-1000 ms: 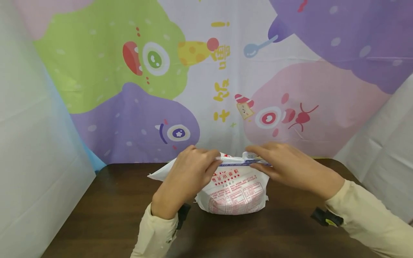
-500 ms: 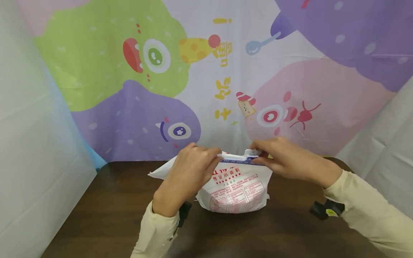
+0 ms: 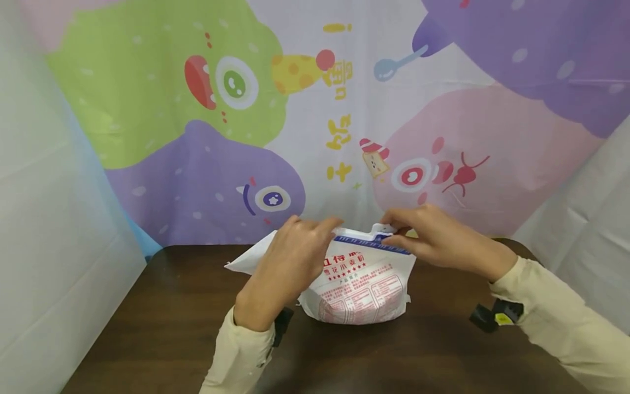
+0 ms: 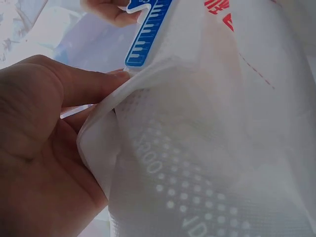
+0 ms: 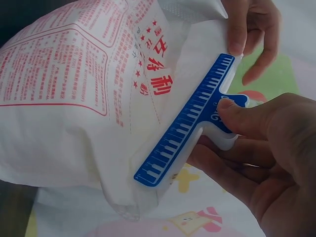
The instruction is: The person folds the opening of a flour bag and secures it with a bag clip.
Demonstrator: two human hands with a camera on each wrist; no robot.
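A white bag with red print [image 3: 361, 298], its characters reading wheat flour, stands on the table. Across its top lies a blue-and-white bag clip [image 5: 185, 123] with a piano-key pattern. In the head view my left hand [image 3: 292, 257] holds the bag's top left part; in the left wrist view its thumb and fingers pinch the folded top edge [image 4: 96, 118] beside the clip's end. My right hand [image 5: 284, 143] pinches the clip's handle, thumb on the blue side and fingers behind the white side. The clip's far left end is hidden by my left hand in the head view.
The dark brown table [image 3: 162, 323] extends around the bag. Behind it hangs a cloth with cartoon figures [image 3: 221, 82], close to the table's back edge. White cloth walls [image 3: 44, 219] flank both sides.
The clip and bag top have risen slightly, and more of the clip's blue face shows. My right hand has moved up a little, its grip now at the clip's handle. The left hand keeps its hold.
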